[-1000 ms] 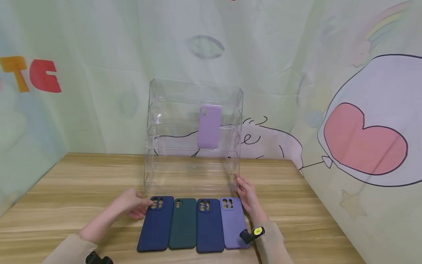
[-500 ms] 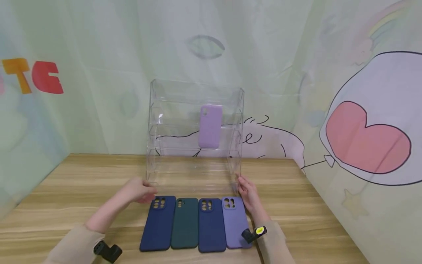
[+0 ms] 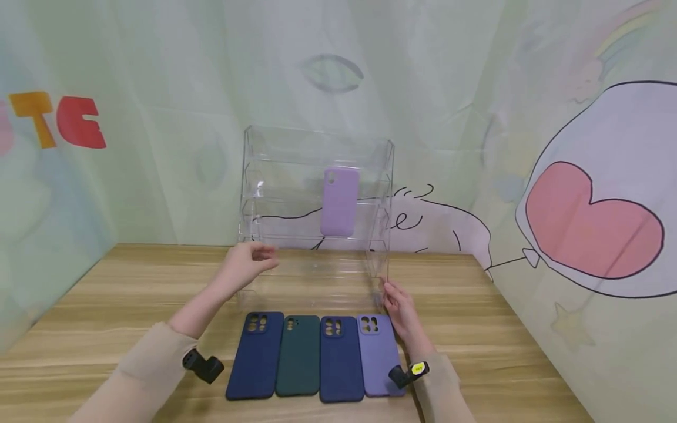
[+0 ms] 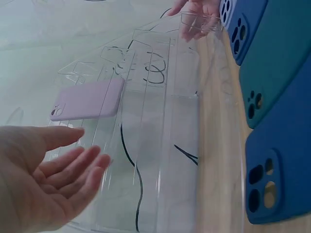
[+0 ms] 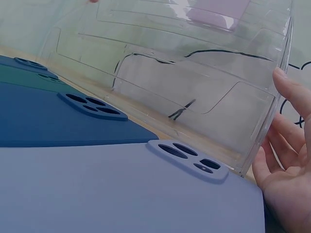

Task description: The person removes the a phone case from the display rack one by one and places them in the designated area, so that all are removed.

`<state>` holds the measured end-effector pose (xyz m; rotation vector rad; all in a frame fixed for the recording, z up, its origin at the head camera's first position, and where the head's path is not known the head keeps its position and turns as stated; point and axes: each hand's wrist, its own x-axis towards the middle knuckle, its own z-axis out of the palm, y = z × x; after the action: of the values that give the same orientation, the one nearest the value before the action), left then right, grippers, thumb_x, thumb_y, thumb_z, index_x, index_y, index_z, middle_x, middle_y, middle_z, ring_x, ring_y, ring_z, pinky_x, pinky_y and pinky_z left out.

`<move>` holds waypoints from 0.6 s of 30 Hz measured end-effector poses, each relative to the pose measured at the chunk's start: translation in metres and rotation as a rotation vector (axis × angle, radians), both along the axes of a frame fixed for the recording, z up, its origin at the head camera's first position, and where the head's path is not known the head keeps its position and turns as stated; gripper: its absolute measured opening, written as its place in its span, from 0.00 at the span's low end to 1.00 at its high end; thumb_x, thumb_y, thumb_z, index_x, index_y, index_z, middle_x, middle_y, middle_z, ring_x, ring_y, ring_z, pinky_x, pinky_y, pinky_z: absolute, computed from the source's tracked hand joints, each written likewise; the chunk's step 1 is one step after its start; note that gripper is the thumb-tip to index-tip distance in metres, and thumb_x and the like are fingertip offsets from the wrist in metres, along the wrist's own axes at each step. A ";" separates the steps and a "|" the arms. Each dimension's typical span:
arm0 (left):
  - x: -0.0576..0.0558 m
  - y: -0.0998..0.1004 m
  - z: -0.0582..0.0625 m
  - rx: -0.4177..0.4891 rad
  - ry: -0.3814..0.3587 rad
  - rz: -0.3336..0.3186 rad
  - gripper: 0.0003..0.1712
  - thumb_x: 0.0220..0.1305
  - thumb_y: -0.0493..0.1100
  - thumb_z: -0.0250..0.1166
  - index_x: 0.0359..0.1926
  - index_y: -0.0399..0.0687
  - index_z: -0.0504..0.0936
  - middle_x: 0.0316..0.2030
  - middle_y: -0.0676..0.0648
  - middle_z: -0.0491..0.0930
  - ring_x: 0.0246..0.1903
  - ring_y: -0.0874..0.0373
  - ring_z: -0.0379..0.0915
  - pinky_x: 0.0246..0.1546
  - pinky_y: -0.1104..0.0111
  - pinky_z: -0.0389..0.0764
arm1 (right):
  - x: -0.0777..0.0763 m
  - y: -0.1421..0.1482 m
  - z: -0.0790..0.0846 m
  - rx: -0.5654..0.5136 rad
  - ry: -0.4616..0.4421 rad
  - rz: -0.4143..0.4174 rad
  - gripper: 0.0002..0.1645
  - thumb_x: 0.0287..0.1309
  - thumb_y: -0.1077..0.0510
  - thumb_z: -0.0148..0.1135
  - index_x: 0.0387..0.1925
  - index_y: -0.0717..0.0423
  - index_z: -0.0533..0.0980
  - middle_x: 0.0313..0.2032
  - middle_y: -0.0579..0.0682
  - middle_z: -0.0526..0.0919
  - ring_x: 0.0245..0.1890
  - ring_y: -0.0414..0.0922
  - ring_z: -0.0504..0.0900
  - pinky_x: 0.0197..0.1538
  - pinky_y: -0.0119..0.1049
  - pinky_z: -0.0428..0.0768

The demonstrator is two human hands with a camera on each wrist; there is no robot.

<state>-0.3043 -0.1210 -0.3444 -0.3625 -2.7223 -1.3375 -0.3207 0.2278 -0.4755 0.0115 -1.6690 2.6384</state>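
A clear tiered display rack (image 3: 312, 267) stands on the table with a light purple phone case (image 3: 340, 202) leaning in an upper tier. My left hand (image 3: 245, 267) hovers before the rack's left side, fingers loosely bent and nothing between them. In the left wrist view that hand (image 4: 53, 179) overlaps the rack below the light purple case. My right hand (image 3: 400, 308) holds the rack's lower right side edge, thumb along the edge. In front lie a dark blue case (image 3: 254, 358), a dark green case (image 3: 298, 358), another dark blue case (image 3: 342, 364) and a violet case (image 3: 378, 355).
The cases lie side by side on the wood-grain table (image 3: 502, 352), close to the rack's front. Behind the table hangs a pale printed cloth (image 3: 158, 147). Black wrist cameras sit on both sleeves, the right one (image 3: 407, 374) overlapping the violet case.
My left hand has left the top of the left dark blue case and moved up and right to the rack. My right hand has stayed at the rack's side.
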 end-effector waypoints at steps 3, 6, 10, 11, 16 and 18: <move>-0.010 0.006 0.007 0.039 0.074 0.005 0.21 0.67 0.42 0.63 0.57 0.35 0.78 0.49 0.35 0.83 0.49 0.42 0.80 0.49 0.54 0.82 | 0.000 0.000 0.000 0.005 -0.003 -0.003 0.14 0.69 0.64 0.50 0.49 0.50 0.79 0.49 0.36 0.83 0.49 0.33 0.76 0.51 0.23 0.74; -0.018 0.014 0.015 0.093 0.115 0.013 0.22 0.68 0.42 0.63 0.58 0.36 0.77 0.49 0.36 0.83 0.48 0.43 0.80 0.48 0.56 0.82 | 0.000 0.000 0.001 0.005 -0.008 -0.003 0.14 0.69 0.64 0.51 0.51 0.53 0.78 0.47 0.35 0.84 0.48 0.32 0.76 0.51 0.24 0.74; -0.028 0.025 0.026 0.158 0.143 0.025 0.22 0.68 0.42 0.63 0.59 0.37 0.77 0.50 0.36 0.83 0.50 0.43 0.80 0.50 0.55 0.82 | 0.001 0.000 0.002 0.020 -0.016 0.000 0.24 0.70 0.63 0.51 0.64 0.64 0.67 0.46 0.34 0.83 0.49 0.31 0.76 0.53 0.23 0.74; -0.031 0.027 0.028 0.171 0.147 0.027 0.22 0.68 0.42 0.63 0.59 0.37 0.77 0.51 0.36 0.82 0.51 0.43 0.80 0.51 0.55 0.82 | 0.002 0.000 0.002 0.028 -0.016 0.002 0.27 0.70 0.62 0.51 0.67 0.67 0.63 0.47 0.34 0.83 0.50 0.30 0.76 0.54 0.23 0.74; -0.044 0.039 0.032 0.242 0.144 0.026 0.23 0.68 0.43 0.63 0.61 0.37 0.76 0.52 0.37 0.82 0.53 0.43 0.78 0.54 0.54 0.80 | 0.002 0.000 0.003 0.048 -0.015 0.011 0.33 0.70 0.62 0.50 0.69 0.74 0.53 0.53 0.36 0.81 0.51 0.29 0.75 0.56 0.22 0.73; -0.049 0.043 0.034 0.274 0.153 0.021 0.24 0.67 0.43 0.64 0.61 0.37 0.75 0.53 0.36 0.82 0.53 0.43 0.78 0.55 0.54 0.80 | 0.001 0.000 0.002 0.049 -0.017 0.011 0.33 0.71 0.62 0.49 0.69 0.74 0.52 0.54 0.36 0.81 0.51 0.29 0.76 0.56 0.22 0.73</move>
<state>-0.3534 -0.0776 -0.3107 -0.3919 -2.3735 -1.5794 -0.3193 0.2280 -0.4732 -0.0007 -1.7437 2.6123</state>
